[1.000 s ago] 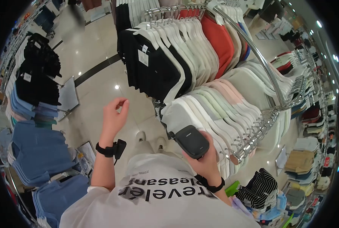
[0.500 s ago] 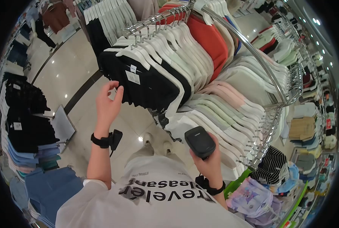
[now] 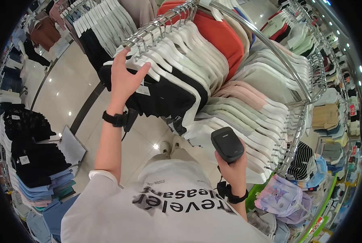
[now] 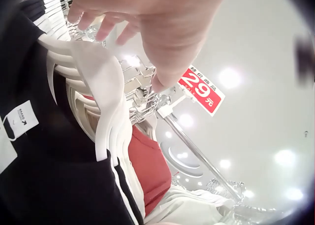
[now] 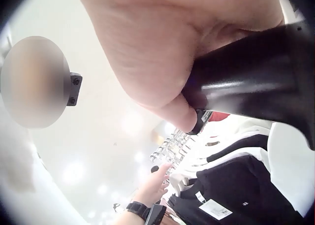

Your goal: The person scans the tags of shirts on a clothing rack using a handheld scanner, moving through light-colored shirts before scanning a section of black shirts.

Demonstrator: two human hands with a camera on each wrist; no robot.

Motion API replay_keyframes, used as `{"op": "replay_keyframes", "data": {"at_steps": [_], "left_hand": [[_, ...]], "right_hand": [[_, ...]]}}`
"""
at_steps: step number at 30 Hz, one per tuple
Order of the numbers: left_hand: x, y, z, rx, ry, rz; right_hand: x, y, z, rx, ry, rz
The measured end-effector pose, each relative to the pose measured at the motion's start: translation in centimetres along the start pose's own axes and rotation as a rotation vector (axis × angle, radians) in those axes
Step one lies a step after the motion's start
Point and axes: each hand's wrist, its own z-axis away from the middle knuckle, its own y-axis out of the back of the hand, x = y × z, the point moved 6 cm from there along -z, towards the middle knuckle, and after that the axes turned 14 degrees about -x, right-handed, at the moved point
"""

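Shop flr, rack w/ tops; L fingers apart, R fingers round device

Store bg, head cam: glossy cream tile floor btwn 9 & 10 o'clock, tons of white glare spots on it, w/ a wide dark stripe running thru abt 9. Flat pale-grey metal-edged panel btwn 8 & 9. Rust-brown cloth top way back at 10, long bright-green strip at 4. L wrist cam: plain whitish ceiling at 3, round glowing white lights btwn 2 & 5, red-and-white rectangular "29" price sign approx 2.
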Motion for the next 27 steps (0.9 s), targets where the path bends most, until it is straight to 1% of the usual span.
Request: {"op": "replay_keyframes", "data": {"at_steps": [2, 4, 6, 8, 10, 12, 13, 14, 16, 17, 18, 20, 22, 24, 25, 26, 27], "left_hand": [[0.2, -0.3, -0.8, -0.004, 0.003, -0.038], [0.4, -0.7, -1.9, -0.1, 0.127, 0.014], [-0.4, -1.6, -2.8, -0.069, 0.109, -0.023], [-1.1, -2.5, -3.7, -0.04, 0.05, 0.065], [-0.5, -2.6, -4.5, -0.078, 0.077, 0.085], [0.1, -2.8, -4.8, -0.124, 0.187, 0.212], [-0.7, -3.3, -5.1, -0.109, 0.128, 0.259], [-1.3, -3.7, -5.2, -0.115, 0.125, 0.258], [-1.1, -3.7, -5.2, -0.075, 0.014, 0.266], [-1.4, -3.9, -5.3, -0.18, 0.044, 0.244], [-2.2, -4.0, -5.4, -0.189, 0.04, 0.246], [-2.9, -4.3, -5.7, -0.201, -0.162, 0.152], [-2.8, -4.2, -5.9, -0.234, -0.213, 0.193], [-3.2, -4.5, -6.1, -0.345, -0.22, 0.108], [-2.4, -4.0, -6.2, -0.362, -0.305, -0.092], [-2.2, -3.9, -6.3, -0.378, -0.318, -0.084], [-1.7, -3.7, -6.4, -0.364, -0.384, -0.062]], "right_hand": [[-0.2, 0.4, -0.8, -0.02, 0.009, 0.054], [0.2, 0.6, -1.5, -0.015, -0.006, 0.012], [0.9, 1.0, -1.8, -0.005, -0.027, -0.028], [1.8, 1.3, -2.1, -0.026, -0.1, -0.049], [1.7, 1.6, -2.6, -0.017, -0.083, -0.055], [1.7, 1.7, -3.1, -0.006, -0.069, -0.065], [1.7, 1.7, -3.3, -0.01, -0.059, -0.055], [1.7, 1.7, -3.5, -0.013, -0.052, -0.045], [1.9, 1.5, -4.0, 0.013, -0.044, -0.046], [1.8, 1.4, -4.2, 0.033, -0.035, -0.043], [1.8, 1.2, -4.4, 0.041, -0.041, -0.044], [1.6, 0.8, -5.1, 0.059, -0.029, -0.003], [1.7, 0.2, -5.7, 0.084, -0.059, -0.001], [1.7, -0.6, -6.4, 0.113, -0.093, 0.003], [1.9, -1.1, -6.8, 0.131, -0.142, -0.028], [2.0, -1.7, -7.1, 0.151, -0.191, -0.059], [1.9, -2.3, -7.6, 0.171, -0.201, -0.059]]}}
